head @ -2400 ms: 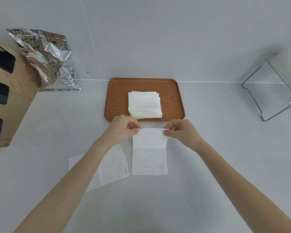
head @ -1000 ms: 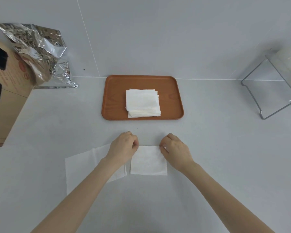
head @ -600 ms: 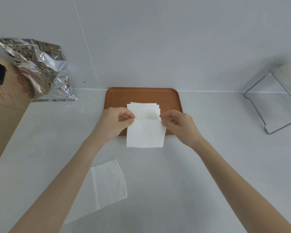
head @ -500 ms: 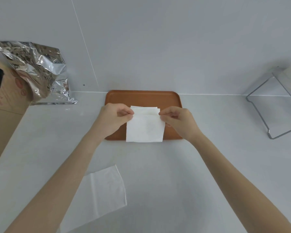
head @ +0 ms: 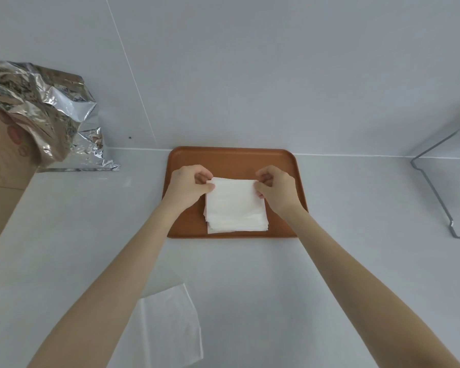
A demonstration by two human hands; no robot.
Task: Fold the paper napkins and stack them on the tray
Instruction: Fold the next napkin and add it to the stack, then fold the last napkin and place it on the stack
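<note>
A folded white napkin (head: 234, 199) lies on top of the stack of folded napkins (head: 237, 226) in the brown tray (head: 233, 159). My left hand (head: 187, 185) pinches its far left corner. My right hand (head: 276, 188) pinches its far right corner. Both hands hover over the tray's middle. An unfolded white napkin (head: 168, 325) lies flat on the counter near me, partly under my left forearm.
A crumpled silver foil bag (head: 43, 115) leans on a cardboard box (head: 0, 181) at the far left. A clear acrylic stand with a metal frame (head: 446, 187) sits at the right edge. The white wall rises right behind the tray.
Both hands finished the fold on the counter, lifted the folded napkin, carried it away from me and set it down onto the stack in the tray.
</note>
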